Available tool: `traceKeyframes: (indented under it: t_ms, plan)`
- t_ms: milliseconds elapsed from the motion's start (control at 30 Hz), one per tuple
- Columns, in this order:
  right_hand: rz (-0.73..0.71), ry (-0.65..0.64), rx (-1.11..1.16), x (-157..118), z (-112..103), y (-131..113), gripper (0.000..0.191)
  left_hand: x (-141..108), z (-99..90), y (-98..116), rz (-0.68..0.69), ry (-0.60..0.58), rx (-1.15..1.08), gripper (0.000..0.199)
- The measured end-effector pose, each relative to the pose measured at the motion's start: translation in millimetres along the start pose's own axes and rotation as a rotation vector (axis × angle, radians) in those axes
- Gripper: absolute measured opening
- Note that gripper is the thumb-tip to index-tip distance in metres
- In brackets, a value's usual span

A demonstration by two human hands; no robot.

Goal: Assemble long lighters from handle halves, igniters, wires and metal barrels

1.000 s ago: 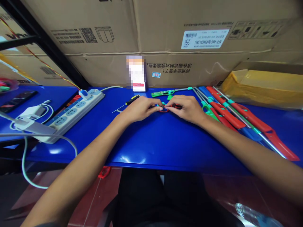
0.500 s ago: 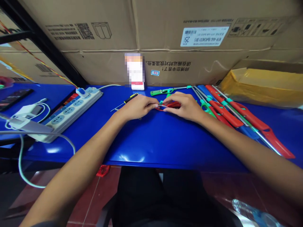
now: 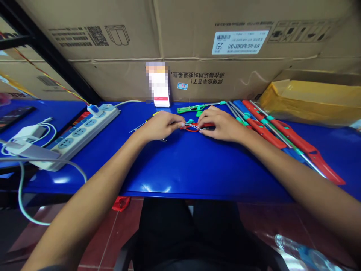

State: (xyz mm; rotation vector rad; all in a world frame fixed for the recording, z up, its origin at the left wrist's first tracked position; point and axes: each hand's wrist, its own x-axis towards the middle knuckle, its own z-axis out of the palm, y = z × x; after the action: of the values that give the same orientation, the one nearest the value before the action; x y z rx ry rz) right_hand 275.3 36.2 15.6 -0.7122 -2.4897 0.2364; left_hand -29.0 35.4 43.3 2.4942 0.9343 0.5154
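Both hands meet at the middle of the blue table (image 3: 186,169). My left hand (image 3: 158,126) pinches the left end of a small red lighter part (image 3: 192,127) with a teal piece and thin wires. My right hand (image 3: 218,123) holds its right end, fingers curled over it. The part rests low on the table between my fingertips. A yellow-and-black screwdriver (image 3: 141,126) lies just behind my left hand, mostly hidden by it.
A row of long red, blue and green stick lighters (image 3: 270,131) lies to the right. A green lighter (image 3: 194,108) lies behind my hands. A white power strip (image 3: 79,131) with cables is at left. Cardboard boxes (image 3: 180,49) wall the back; a yellow bag (image 3: 310,101) sits at right.
My hands have stayed together on the small red part. The fingers shifted slightly and thin wires now show between them. The view drifted a little.
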Motion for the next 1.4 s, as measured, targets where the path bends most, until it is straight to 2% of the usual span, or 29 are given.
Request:
traceKeyframes:
  t_ms: [300,633,1067,1400]
  plan:
    - [0.062,0.037,0.11,5,-18,-10,0.008,1,-1.3,0,0.013,0.054,-0.091,0.034]
    - [0.297,-0.008,0.3,7,-28,-15,0.026,4,1.4,-4,-0.008,0.107,-0.166,0.039]
    - [0.328,-0.133,0.354,4,-24,-9,0.032,3,2.2,-4,0.003,0.113,-0.112,0.035]
    - [0.343,-0.135,0.39,3,-26,-3,0.031,2,0.9,-8,0.041,0.109,-0.094,0.04]
